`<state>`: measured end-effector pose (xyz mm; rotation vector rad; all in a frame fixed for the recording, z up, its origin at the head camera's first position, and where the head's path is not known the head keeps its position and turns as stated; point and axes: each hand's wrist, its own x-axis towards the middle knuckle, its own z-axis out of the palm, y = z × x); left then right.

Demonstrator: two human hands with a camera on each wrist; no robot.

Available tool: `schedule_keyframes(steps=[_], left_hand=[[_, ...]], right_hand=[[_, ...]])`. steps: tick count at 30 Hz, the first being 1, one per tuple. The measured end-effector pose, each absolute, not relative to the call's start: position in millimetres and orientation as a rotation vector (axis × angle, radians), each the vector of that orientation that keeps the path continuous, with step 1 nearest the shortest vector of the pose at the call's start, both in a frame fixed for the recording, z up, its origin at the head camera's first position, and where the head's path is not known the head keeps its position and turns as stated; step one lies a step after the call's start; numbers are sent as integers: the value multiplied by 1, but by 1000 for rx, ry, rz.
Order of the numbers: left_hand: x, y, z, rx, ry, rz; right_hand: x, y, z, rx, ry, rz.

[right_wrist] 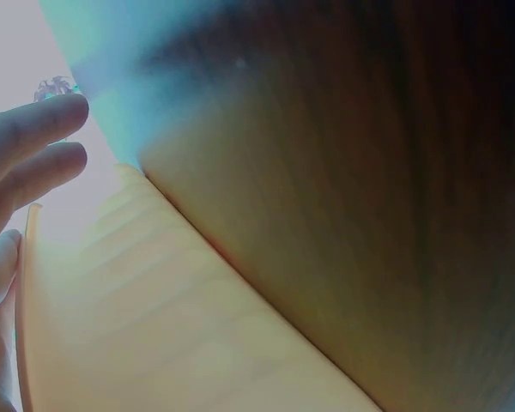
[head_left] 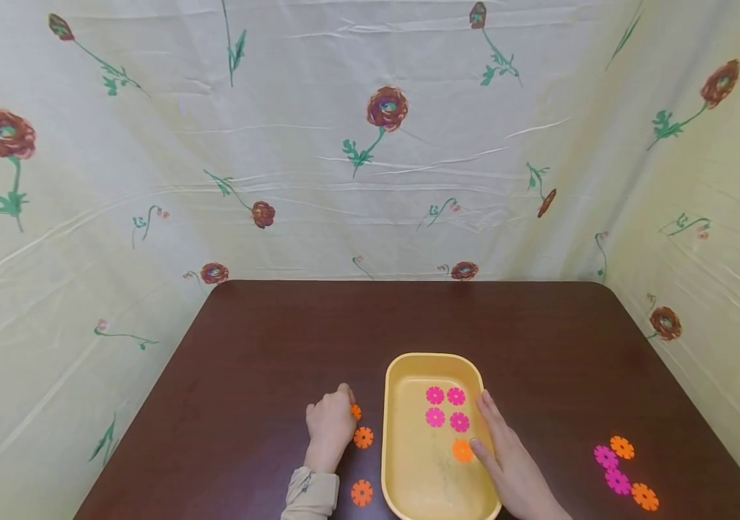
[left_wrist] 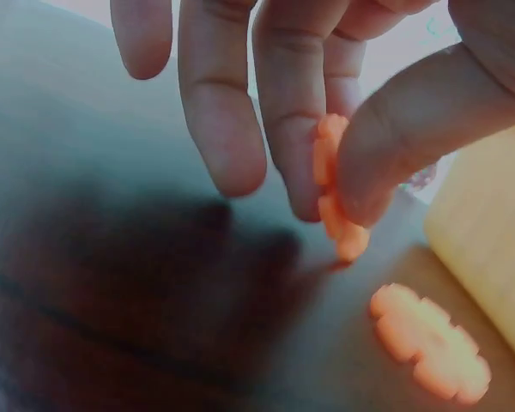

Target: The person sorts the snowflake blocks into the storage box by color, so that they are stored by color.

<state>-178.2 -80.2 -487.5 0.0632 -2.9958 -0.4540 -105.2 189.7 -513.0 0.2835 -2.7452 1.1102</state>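
On dark table [head_left: 266, 339], left hand [head_left: 329, 426] pinches orange flower disc [left_wrist: 336, 190] between thumb and fingers, clear only from left wrist view. Right hand [head_left: 506, 455] rests flat, fingers straight, on yellow tray [head_left: 408, 498] rim.

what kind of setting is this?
Likely a staged recording booth, not a lived-in room: a dark table enclosed by flower-print sheets, with only a yellow tray and plastic flower discs.

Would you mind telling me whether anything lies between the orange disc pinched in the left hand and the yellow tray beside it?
Nothing visible does. The left hand pinches the orange disc just left of the yellow tray; another orange disc lies flat on the table below that gap.
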Motion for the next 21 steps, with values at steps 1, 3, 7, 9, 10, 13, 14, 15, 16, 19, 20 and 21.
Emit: schedule_keyframes(steps=[1,3,7,9,10,13,14,15,16,19,20,21], left_hand=[[-178,-80,-486,61,-3004,-456],[-179,-79,-481,55,-3019,-459],[-181,-75,-468,18,-3011,-458],[-181,-72,-461,-16,-2982,-451],[-182,-70,-458,-37,-2963,-448],[-183,-65,-448,-90,-2914,-440],[-183,-64,-445,-108,-2897,-443],[-183,-62,-442,-124,-2881,-445],[-183,-60,-440,-139,-2867,-447],[-185,-53,-434,-183,-2831,-436],[-186,-51,-433,-198,-2824,-431],[-187,-48,-431,-211,-2822,-425]], right_hand=[[-105,190,-513,284,-2743,1108],[-105,189,-513,285,-2737,1104],[-105,189,-512,281,-2737,1096],[-105,189,-512,282,-2740,1100],[-105,189,-512,282,-2743,1104],[-105,189,-512,274,-2760,1115],[-105,189,-512,270,-2766,1120],[-105,189,-512,266,-2769,1124],[-105,189,-512,262,-2772,1126],[-105,189,-512,260,-2770,1127],[-105,189,-512,263,-2766,1125],[-105,189,-512,265,-2761,1122]])
